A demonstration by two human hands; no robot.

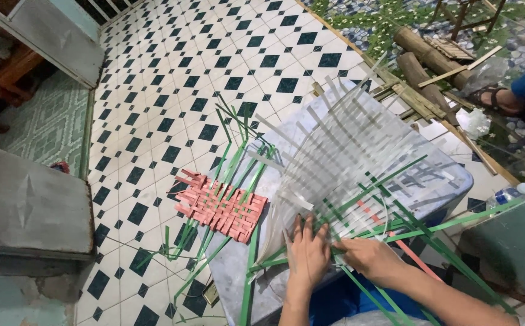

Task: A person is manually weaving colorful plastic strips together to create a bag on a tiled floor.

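Both your hands on the clear woven mat (335,151): left hand (308,253) flat, released; right hand (368,256) grip pinching green strips (395,226).

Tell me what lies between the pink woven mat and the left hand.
In the head view, between the pink woven mat and the left hand lie green strips on the grey work surface, plus the translucent weave's edge.

Bright, even daylight; slight edge distortion
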